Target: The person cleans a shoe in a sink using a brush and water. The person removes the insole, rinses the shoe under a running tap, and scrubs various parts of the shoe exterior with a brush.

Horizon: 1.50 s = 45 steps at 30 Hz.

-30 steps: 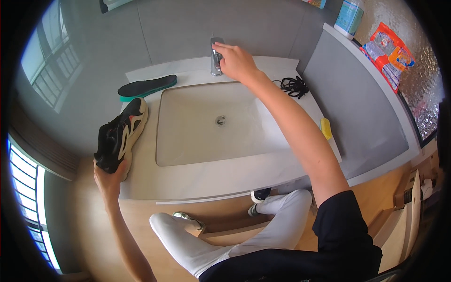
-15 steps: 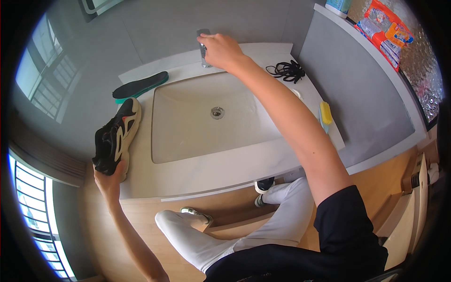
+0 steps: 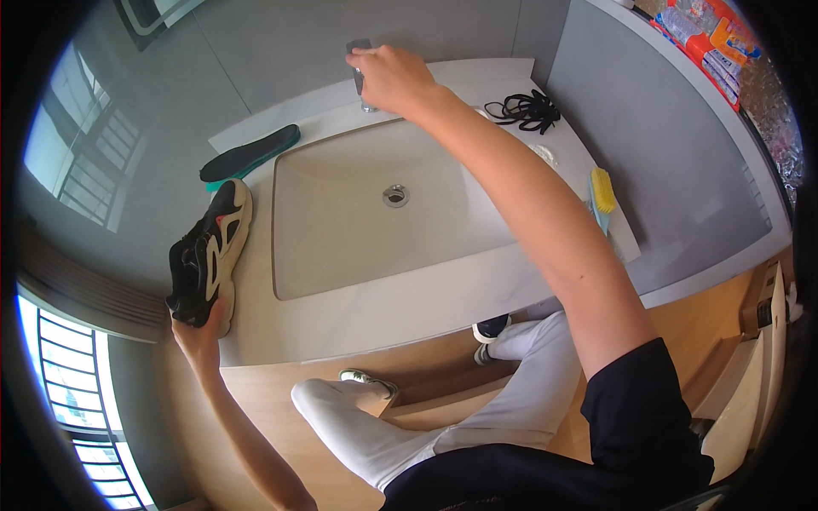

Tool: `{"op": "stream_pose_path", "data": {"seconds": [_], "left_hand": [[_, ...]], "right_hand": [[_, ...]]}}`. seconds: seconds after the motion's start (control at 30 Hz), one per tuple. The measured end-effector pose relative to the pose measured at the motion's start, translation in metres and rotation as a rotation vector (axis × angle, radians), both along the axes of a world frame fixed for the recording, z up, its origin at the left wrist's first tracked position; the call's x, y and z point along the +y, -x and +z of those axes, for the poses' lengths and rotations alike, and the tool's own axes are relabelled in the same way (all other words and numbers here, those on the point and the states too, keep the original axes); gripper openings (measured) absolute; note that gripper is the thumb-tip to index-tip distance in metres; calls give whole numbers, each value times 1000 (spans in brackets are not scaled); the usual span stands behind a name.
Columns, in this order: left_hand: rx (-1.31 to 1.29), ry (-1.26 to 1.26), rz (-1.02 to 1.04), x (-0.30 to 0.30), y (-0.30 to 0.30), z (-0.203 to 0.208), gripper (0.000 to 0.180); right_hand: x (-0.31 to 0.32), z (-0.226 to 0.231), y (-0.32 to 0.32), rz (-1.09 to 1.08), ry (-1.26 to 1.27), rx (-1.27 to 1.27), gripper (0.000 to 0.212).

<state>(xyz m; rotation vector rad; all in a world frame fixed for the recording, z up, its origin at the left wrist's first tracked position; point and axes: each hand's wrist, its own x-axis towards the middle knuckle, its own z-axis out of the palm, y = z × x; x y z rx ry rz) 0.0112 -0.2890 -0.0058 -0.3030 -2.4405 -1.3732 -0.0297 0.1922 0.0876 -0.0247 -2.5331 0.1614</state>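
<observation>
My left hand (image 3: 198,339) is closed round the heel of a black and cream sneaker (image 3: 223,247), which lies at the left end of the white countertop with its toe pointing away from me. No lace shows in the shoe. At the back of the sink (image 3: 298,264), my right hand (image 3: 394,81) grips the faucet (image 3: 359,68), its fingers over the top of it. The basin has a round metal drain (image 3: 396,196) in its middle. Just beyond the sneaker's toe rests a black insole (image 3: 254,155) with a teal underside.
Black shoelaces (image 3: 524,112) lie bunched at the counter's back right. A yellow-bristled brush (image 3: 601,196) with a light blue body sits at the right edge, near some white powder (image 3: 544,155). A red and orange package (image 3: 711,51) stands on the ledge beyond a grey partition (image 3: 682,162).
The view has shifted slightly. My right hand stays on the faucet and my left hand keeps hold of the sneaker.
</observation>
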Motion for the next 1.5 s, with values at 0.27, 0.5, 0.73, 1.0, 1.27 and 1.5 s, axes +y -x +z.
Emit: {"op": "stream_pose_path", "data": {"seconds": [0.27, 0.5, 0.73, 1.0, 1.27, 1.5], "left_hand": [[0, -38, -38, -4, 4, -6, 58], [-45, -20, -3, -3, 2, -3, 59], [-26, -50, -25, 0, 0, -2, 58], [1, -62, -34, 0, 2, -6, 59], [15, -62, -24, -4, 5, -11, 59], [6, -49, -2, 3, 1, -5, 56]], "right_hand": [[0, 2, -2, 4, 11, -7, 45], [1, 2, 1, -14, 5, -22, 45], [1, 1, 0, 5, -9, 8, 46], [1, 1, -3, 2, 1, 11, 46], [0, 0, -2, 4, -7, 21, 45], [2, -1, -1, -8, -21, 16, 46]]}}
